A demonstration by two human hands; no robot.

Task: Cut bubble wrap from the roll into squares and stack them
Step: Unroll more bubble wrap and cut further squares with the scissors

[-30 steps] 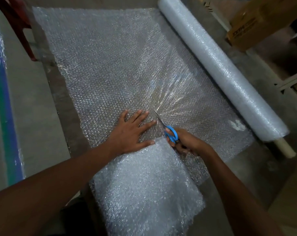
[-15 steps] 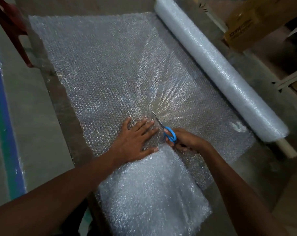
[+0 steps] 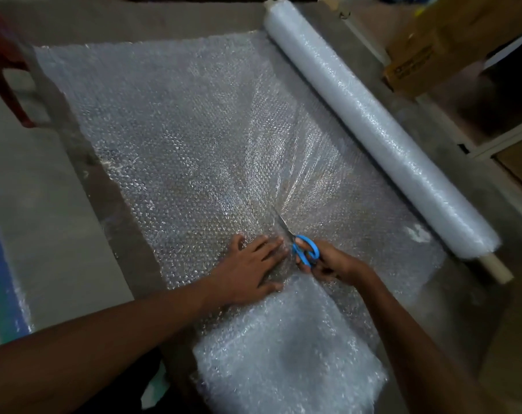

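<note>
While blurred, cardboard box (image 3: 433, 40) (contents unclear)

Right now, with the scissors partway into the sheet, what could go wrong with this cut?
1. The left hand presses the sheet flat with its fingertips right beside the blades of the blue-handled scissors; a slip could nick them.
2. The clear bubble wrap sheet puckers in radiating creases ahead of the blades, so the cut may wander or snag.
3. The heap of cut bubble wrap pieces overhangs the near table edge and might slide off.
</note>
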